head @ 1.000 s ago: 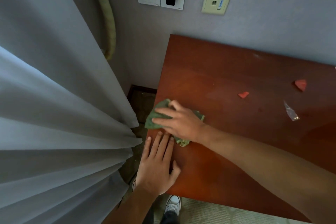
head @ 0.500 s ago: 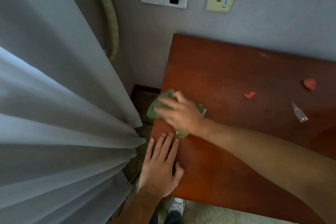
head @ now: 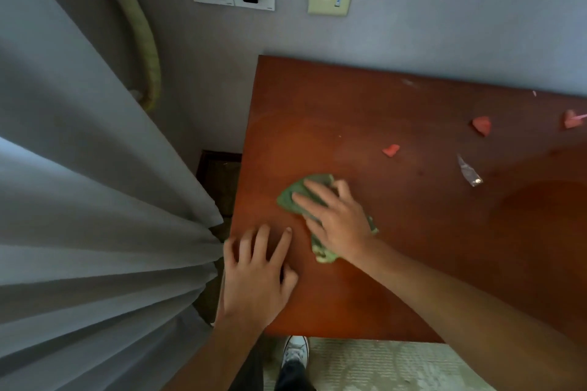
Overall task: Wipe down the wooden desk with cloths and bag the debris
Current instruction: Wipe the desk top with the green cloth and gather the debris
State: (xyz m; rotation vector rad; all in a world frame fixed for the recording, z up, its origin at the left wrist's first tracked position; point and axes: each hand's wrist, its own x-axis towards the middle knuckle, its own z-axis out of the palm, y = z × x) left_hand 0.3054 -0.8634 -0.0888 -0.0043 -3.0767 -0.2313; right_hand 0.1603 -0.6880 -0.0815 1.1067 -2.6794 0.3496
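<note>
Wooden surface (head: 413, 263), bare under both hands | right hand (head: 336, 219) grip spread flat, pressing green cloth (head: 293, 197) down to wipe | left hand (head: 257, 276) grip relaxed, flat beside it, likely bracing | red scraps (head: 391, 150) and clear wrapper (head: 468, 171) beyond the right grip, not yet bagged

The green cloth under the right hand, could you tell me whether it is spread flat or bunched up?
Bunched up. The green cloth lies crumpled on the wooden desk, its folds showing around the right hand pressing it.
</note>
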